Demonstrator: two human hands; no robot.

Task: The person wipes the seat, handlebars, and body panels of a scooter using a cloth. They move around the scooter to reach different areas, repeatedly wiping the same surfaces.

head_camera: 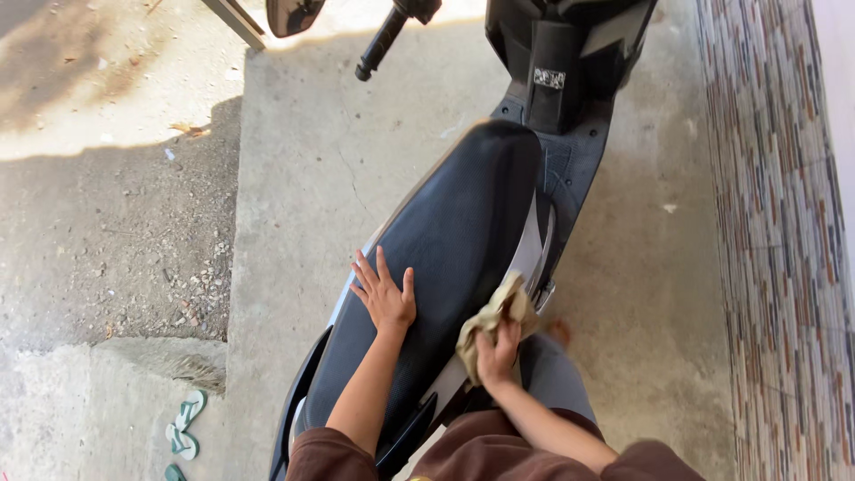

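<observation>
left hand [385, 298] lies flat and spread on the long black textured scooter seat [450, 240], seemingly to brace, while the right hand [496, 354] is bunched tight around a crumpled tan cloth [494, 318] pressed at the seat's right edge, above the grey side panel [533, 254].

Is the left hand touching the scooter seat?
Touching. The head view shows the left hand lying flat, fingers spread, on the black scooter seat, with no gap under the palm. The right hand grips a cloth.
</observation>
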